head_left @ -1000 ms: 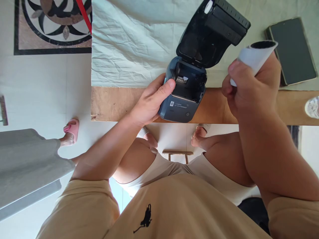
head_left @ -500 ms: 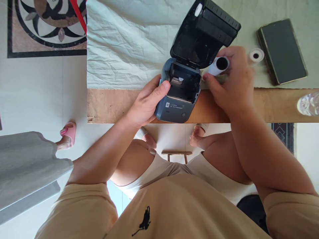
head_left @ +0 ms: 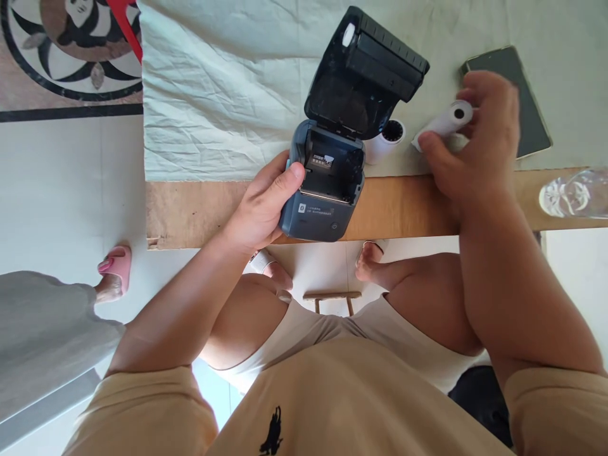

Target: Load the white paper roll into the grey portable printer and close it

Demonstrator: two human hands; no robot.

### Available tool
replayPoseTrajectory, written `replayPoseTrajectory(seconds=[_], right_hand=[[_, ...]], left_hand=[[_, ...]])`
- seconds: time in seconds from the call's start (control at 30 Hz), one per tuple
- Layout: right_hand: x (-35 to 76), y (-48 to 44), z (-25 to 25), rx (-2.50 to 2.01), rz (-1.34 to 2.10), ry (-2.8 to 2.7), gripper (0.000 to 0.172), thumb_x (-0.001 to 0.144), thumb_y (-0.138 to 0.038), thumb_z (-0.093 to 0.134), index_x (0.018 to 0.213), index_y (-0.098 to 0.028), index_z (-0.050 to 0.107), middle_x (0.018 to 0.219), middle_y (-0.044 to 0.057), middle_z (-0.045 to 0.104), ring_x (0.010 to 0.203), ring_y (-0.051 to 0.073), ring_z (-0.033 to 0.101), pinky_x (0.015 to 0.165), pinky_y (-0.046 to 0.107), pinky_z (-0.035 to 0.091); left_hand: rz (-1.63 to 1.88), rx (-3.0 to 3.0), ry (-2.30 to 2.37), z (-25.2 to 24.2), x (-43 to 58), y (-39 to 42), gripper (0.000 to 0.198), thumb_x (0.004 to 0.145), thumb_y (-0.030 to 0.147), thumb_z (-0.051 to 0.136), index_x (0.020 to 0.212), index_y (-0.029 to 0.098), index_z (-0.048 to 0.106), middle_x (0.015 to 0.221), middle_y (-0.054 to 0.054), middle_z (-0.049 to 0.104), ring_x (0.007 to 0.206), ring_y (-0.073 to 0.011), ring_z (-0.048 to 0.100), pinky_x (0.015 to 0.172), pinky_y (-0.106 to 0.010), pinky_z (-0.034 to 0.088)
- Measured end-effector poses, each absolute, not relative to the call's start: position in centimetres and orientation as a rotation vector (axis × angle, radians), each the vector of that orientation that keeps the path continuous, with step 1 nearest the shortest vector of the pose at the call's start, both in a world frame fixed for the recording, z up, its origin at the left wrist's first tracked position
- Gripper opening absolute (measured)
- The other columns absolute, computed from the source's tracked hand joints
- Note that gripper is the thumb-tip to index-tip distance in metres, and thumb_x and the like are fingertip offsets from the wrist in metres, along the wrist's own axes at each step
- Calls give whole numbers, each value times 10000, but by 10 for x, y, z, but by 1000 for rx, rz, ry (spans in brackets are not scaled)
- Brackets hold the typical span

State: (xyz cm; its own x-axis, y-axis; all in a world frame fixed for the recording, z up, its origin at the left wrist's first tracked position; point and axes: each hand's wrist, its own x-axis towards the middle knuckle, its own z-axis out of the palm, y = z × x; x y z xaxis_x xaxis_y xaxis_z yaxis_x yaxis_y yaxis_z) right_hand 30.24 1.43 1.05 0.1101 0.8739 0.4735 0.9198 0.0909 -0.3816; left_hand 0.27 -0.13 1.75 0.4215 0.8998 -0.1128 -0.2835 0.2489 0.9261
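Observation:
My left hand is closed round the left side of a dark blue-grey portable label printer, its thumb on the edge of the paper bay. The printer's black lid stands raised, and no roll lies in the bay. Between the thumb and fingers of my right hand is a white paper roll with a small dark core, tilted over the cloth. A second white roll, with a wide black core, sits just right of the printer, partly hidden by it.
A phone lies on the pale green cloth, partly behind my right hand. At the right, a clear plastic bottle lies near the wooden table edge. Someone's foot in a pink slipper shows at the left.
My right hand has let go of the wide-core roll beside the printer and moved right to take the narrow-core roll. My left hand still holds the open printer. The whole view has shifted somewhat.

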Motion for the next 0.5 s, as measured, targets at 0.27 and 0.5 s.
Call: replayPoseTrajectory(seconds=[0.27, 0.5], right_hand=[[289, 6, 15, -1642, 235, -1833, 562, 799, -179, 606, 1345, -275, 512, 1181, 90, 686, 900, 158, 652, 766, 292, 537], [294, 6, 14, -1616, 10, -1883, 591, 777, -239, 642, 1364, -251, 579, 1209, 134, 656, 1050, 224, 630, 899, 393, 530]], left_hand=[[962, 1023, 766, 14, 1, 0, 461, 949, 608, 515, 1068, 214, 723, 887, -66, 708, 772, -187, 716, 557, -243, 517], [974, 1023, 739, 16, 2, 1, 389, 948, 550, 558, 1043, 217, 736, 864, -43, 701, 705, -139, 664, 589, -228, 527]])
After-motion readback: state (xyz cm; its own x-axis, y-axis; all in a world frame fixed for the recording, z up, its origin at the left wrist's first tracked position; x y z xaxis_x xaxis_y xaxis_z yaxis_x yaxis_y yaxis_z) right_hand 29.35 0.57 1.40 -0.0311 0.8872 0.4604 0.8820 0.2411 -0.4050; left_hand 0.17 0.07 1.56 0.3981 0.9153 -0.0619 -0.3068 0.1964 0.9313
